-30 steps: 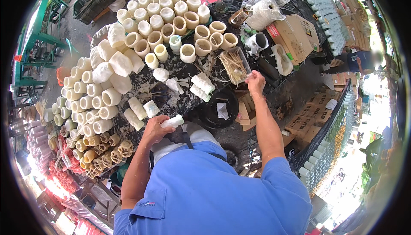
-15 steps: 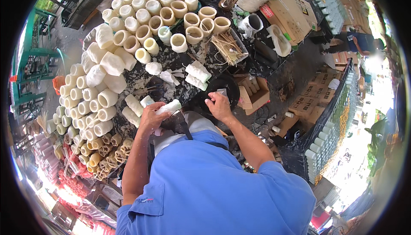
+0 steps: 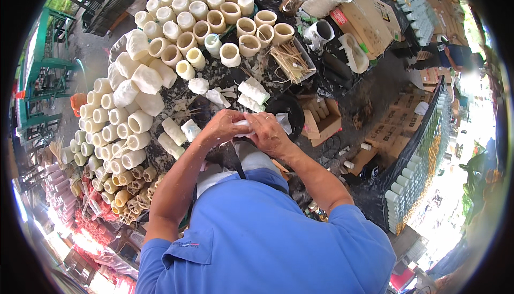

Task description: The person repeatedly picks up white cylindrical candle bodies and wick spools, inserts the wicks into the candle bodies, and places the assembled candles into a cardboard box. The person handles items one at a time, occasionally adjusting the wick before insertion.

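In front of my waist, my left hand [image 3: 221,127] and my right hand [image 3: 269,133] meet, fingers closed on a short white wax candle [image 3: 243,125]. Most of it is hidden behind the fingers. Left of my hands lie rough whitish candles [image 3: 173,131] and a smoother white one [image 3: 190,130]. Just beyond, two more lumpy candles [image 3: 254,90] rest side by side at the table's edge. Right of my right hand is a black bowl [image 3: 293,106] with a pale, crumpled-looking piece [image 3: 284,123] at its near side.
Hollow cream wax cups [image 3: 229,55] and whole candles crowd the far table. Large white wax blocks [image 3: 145,81] lie on the left. A tray of thin sticks [image 3: 292,63] is beyond the bowl. An open cardboard box [image 3: 324,128] stands right. Another person [image 3: 454,55] is far right.
My right hand has come left from beside the black bowl and joined my left hand at the candle. My left hand has moved right and slightly up with it. The view has shifted slightly.
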The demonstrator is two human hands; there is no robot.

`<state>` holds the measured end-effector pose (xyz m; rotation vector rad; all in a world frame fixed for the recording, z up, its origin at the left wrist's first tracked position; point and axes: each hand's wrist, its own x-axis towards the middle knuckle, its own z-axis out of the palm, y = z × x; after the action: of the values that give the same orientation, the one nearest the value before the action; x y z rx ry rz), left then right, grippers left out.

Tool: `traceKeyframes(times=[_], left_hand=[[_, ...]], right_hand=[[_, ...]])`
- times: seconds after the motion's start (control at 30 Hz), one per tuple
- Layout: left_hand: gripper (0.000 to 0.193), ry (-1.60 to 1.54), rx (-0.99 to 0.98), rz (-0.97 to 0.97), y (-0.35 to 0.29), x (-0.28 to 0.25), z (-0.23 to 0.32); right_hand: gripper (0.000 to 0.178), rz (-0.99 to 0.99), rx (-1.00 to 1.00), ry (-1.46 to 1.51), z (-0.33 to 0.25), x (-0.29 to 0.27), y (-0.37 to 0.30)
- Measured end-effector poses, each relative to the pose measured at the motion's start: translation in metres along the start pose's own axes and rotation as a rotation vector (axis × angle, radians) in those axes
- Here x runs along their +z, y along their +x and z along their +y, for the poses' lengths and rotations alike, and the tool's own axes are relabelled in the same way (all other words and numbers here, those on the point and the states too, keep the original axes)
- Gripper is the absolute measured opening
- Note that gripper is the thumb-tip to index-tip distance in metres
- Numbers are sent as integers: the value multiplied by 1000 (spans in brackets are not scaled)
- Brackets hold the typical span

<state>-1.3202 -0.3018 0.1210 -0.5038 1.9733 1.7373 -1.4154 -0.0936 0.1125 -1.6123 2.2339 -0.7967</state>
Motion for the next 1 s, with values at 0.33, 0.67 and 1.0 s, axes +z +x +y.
traceKeyframes(times=[0.33,0.67,1.0], left_hand=[[96,-851,-325,429,80,48,-49],[91,-544,-271,569,124,57,-24],[76,-37,24,580,66,53,-64]], right_hand=[[58,100,758,-31,137,7,61],[40,369,589,-175,138,29,43],[46,210,303,-322,86,37,22]])
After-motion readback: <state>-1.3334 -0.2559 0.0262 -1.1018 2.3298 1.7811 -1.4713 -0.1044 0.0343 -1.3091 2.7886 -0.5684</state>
